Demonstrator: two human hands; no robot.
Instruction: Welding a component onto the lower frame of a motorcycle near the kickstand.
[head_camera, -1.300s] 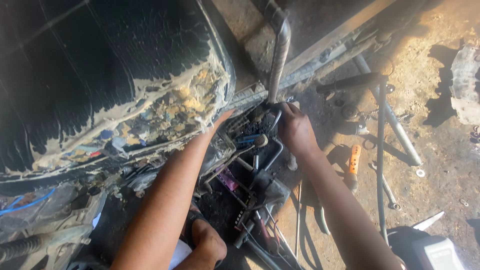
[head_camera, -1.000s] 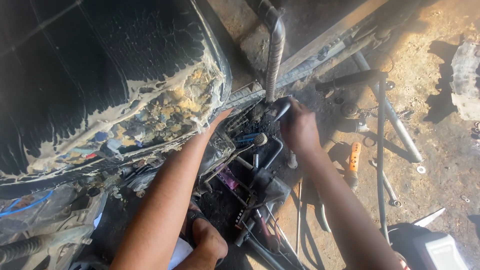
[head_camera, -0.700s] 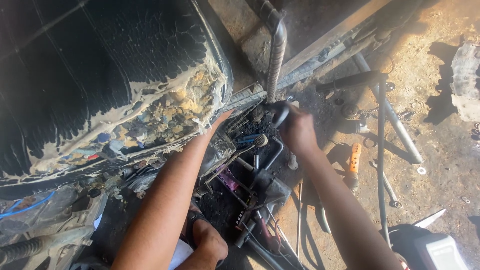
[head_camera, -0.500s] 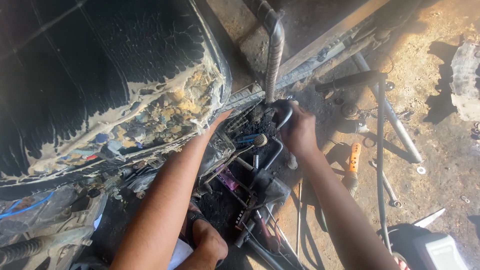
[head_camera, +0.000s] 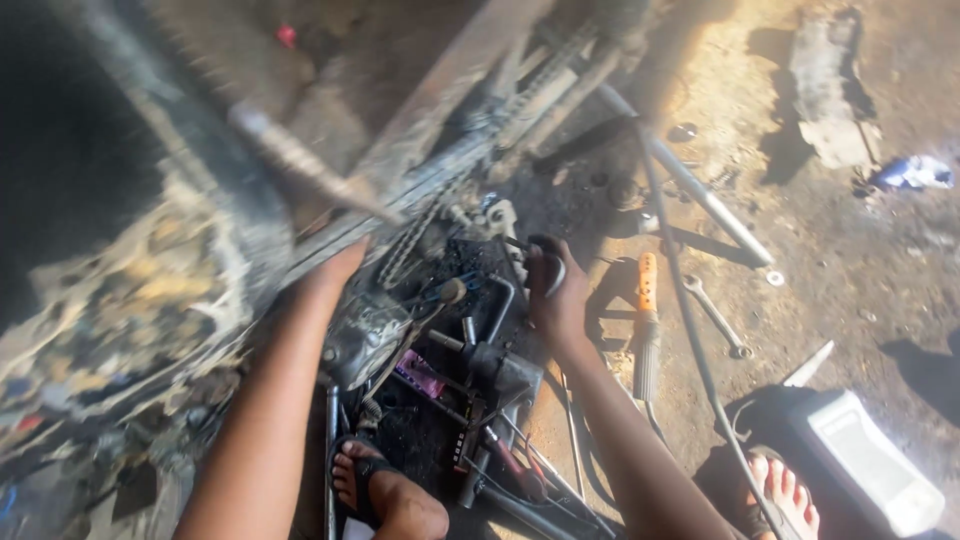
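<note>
At frame centre the right hand (head_camera: 556, 300) has its grip closed round a dark metal tool (head_camera: 545, 262) — handle running up-left toward the chain (head_camera: 405, 255). The left hand (head_camera: 335, 275) lies left of it, pressed against the greasy frame (head_camera: 440, 150); its grip cannot be told — blurred.

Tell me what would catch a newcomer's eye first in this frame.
First, the two bare arms reaching into the greasy motorcycle frame at centre: the right hand is closed on a dark metal part, the left hand presses against the frame near the chain. Next, the orange-handled tool on the dirt beside the right forearm, and the white container at lower right.
</note>
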